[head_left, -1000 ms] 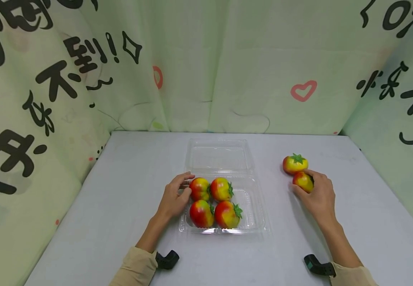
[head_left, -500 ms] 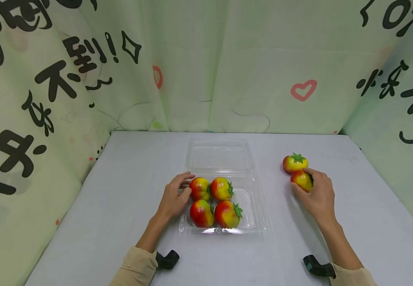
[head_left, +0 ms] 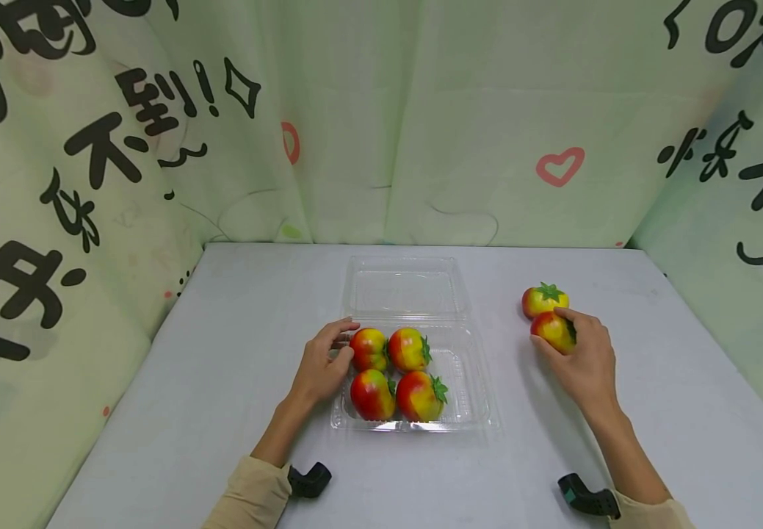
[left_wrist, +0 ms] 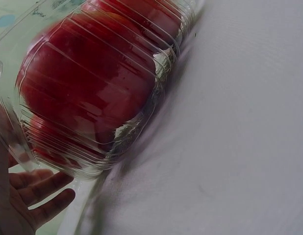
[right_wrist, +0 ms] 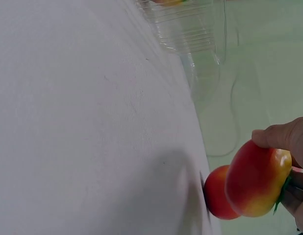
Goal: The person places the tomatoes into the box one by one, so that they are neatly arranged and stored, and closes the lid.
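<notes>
Behind the white table (head_left: 255,294), a pale green printed curtain (head_left: 474,198) is hung. A red-and-yellow fruit (head_left: 549,332), grasped by the right hand (head_left: 589,360), has been shifted slightly leftward, toward the clear container (head_left: 479,382); its removal from beside the loose fruit (head_left: 537,303) is judged barely begun, and contact between them cannot be told. Four fruits (head_left: 419,397) are held inside the container, by whose left side the left hand (head_left: 324,364), unmoved, is kept with fingers loosely extended.
</notes>
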Action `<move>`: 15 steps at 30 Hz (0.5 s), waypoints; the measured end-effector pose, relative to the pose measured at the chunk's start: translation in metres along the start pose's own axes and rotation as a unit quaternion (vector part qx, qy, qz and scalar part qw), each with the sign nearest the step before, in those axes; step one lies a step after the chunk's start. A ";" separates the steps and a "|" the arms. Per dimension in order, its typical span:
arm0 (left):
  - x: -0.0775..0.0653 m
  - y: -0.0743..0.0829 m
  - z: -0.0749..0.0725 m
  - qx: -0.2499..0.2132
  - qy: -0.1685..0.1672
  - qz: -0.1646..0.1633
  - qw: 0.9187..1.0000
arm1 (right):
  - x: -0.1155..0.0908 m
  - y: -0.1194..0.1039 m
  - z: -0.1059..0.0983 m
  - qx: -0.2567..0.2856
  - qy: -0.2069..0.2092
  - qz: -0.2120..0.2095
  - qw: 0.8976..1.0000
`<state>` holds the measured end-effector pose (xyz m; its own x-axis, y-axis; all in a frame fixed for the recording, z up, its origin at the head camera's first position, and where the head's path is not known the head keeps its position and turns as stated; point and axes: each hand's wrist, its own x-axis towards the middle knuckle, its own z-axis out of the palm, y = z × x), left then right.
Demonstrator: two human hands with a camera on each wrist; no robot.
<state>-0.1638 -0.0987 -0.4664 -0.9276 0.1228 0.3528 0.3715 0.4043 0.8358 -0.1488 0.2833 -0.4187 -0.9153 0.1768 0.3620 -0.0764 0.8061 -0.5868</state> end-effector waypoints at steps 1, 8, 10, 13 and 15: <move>0.000 0.000 0.000 -0.002 0.000 0.003 1.000 | 0.000 -0.001 0.000 0.000 0.000 -0.001 1.000; 0.000 -0.002 0.000 0.003 0.002 0.008 1.000 | -0.002 -0.006 0.002 0.009 0.004 -0.022 1.000; 0.000 -0.002 0.000 0.006 0.002 0.006 1.000 | -0.002 -0.007 0.002 0.012 0.006 -0.028 1.000; 0.000 -0.002 0.000 0.010 0.001 0.003 1.000 | -0.002 -0.010 0.002 0.016 0.008 -0.034 0.999; -0.001 -0.001 0.000 0.009 0.000 0.003 1.000 | -0.002 -0.013 0.002 0.019 0.009 -0.037 0.999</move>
<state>-0.1637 -0.0992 -0.4675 -0.9253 0.1255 0.3579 0.3764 0.4196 0.8260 -0.1470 0.2716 -0.4137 -0.8992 0.1282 0.4184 -0.1589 0.7953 -0.5850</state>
